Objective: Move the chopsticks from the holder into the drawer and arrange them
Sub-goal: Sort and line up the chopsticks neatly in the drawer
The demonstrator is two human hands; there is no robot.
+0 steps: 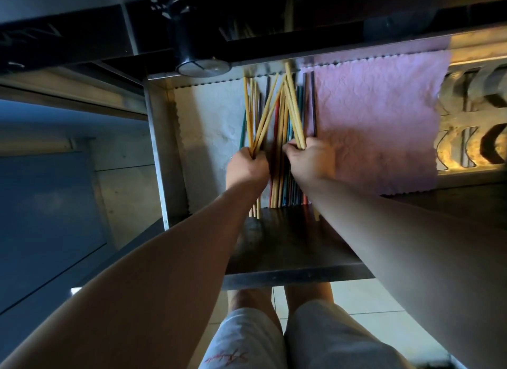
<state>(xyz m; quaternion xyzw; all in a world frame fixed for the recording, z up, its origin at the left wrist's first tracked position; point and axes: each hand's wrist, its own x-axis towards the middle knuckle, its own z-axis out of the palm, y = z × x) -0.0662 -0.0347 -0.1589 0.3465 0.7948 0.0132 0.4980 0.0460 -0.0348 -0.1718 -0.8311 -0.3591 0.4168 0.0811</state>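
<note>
An open metal drawer (157, 138) holds several chopsticks lying lengthwise in its middle: pale wooden ones and coloured ones (285, 182) in red, green and dark tones. My left hand (248, 167) is shut on a fanned bunch of wooden chopsticks (263, 119) whose far ends splay toward the back of the drawer. My right hand (311, 160) is shut on another bunch of wooden chopsticks (295, 108), which leans left and crosses the first bunch. Both hands sit side by side over the pile. The holder cannot be told apart on the dark counter above.
A white cloth (208, 116) lines the drawer's left part and a pink cloth (378, 127) its right. A black cylindrical object (189, 47) stands on the counter edge above. A patterned metal rack (474, 121) lies at right. My legs stand on floor tiles (370, 297) below.
</note>
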